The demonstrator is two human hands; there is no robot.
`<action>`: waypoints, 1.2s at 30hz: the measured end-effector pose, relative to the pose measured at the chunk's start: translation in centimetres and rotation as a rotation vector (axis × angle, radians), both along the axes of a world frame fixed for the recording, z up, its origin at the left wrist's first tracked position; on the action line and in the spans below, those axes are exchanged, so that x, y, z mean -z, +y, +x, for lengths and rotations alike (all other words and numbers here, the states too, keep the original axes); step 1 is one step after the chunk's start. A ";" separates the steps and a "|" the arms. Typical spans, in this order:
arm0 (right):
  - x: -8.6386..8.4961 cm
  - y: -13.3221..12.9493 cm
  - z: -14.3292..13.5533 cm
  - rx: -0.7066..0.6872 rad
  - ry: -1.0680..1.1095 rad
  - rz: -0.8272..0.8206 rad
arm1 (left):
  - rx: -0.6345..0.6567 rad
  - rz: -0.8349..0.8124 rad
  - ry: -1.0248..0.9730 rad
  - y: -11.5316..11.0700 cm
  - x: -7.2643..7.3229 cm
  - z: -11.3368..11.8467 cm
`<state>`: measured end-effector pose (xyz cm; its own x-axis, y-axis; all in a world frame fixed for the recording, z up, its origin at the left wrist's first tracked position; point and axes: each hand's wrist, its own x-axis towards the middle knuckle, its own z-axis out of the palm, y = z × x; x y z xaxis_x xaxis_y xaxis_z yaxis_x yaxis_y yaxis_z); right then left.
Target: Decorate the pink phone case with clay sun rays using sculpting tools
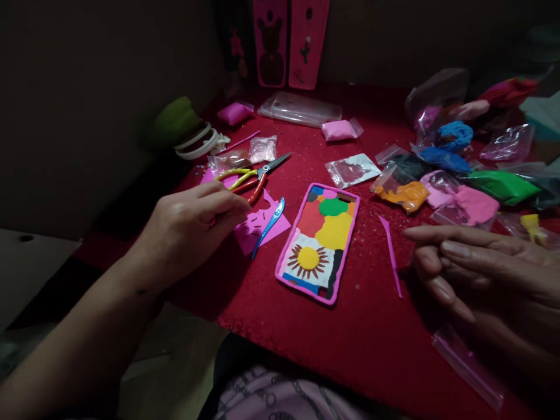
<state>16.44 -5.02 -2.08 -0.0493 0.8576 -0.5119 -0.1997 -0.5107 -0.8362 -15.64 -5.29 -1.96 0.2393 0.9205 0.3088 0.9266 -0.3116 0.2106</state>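
Note:
In the middle of the red tabletop lies a phone case point(317, 245), covered in coloured clay patches with a yellow-centred flower and a pink rim. My left hand point(201, 227) is to its left, fingers curled and pressed together; whatever they hold, if anything, is hidden. Just beyond its fingertips are scissors point(256, 175) with red and yellow handles. A blue modelling tool point(269, 227) rests on a pink sheet point(262, 224) beside that hand. My right hand point(485, 268) hovers at the right, fingers loosely extended, nothing visible in them. Left of it lies a thin pink tool point(391, 256).
Bags of clay crowd the right side, among them orange point(405, 195), green point(503, 185) and blue point(444, 158). Clear cases point(300, 109) lie at the back, below decorated pink cases point(308, 46) against the wall. A plastic bag point(468, 367) lies near the front right.

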 end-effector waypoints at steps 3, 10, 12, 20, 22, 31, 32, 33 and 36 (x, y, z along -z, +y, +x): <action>0.0 -0.1 -0.1 -0.021 0.022 0.015 | 0.051 -0.050 0.037 0.2 -0.1 1.1; -0.5 -0.9 -0.4 -0.110 0.050 0.078 | -0.001 -0.157 0.318 1.4 0.3 3.1; -0.4 -1.0 -0.4 -0.125 0.051 0.093 | -0.029 -0.187 0.403 1.7 0.2 3.5; 0.2 -0.8 0.5 -0.215 0.128 0.104 | -0.075 -0.326 0.506 2.3 -0.4 4.9; 0.3 -0.8 0.6 -0.231 0.150 0.117 | -0.100 -0.369 0.507 2.5 -0.5 5.2; 0.6 -1.0 0.3 -0.305 0.052 0.200 | -0.221 -0.511 0.478 2.8 -1.0 5.9; 0.6 -1.1 0.2 -0.307 0.041 0.215 | -0.224 -0.529 0.480 2.9 -1.1 6.0; 0.7 -1.1 0.1 -0.307 0.029 0.232 | -0.221 -0.552 0.482 3.0 -1.2 6.1; 1.1 -1.2 -0.1 -0.319 -0.042 0.309 | -0.215 -0.620 0.474 3.4 -1.4 6.4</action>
<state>16.33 -6.19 -3.23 -0.3212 0.9157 -0.2414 -0.0355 -0.2664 -0.9632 -9.26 -1.86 -0.54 0.0150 0.9319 -0.3624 0.9870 -0.0719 -0.1439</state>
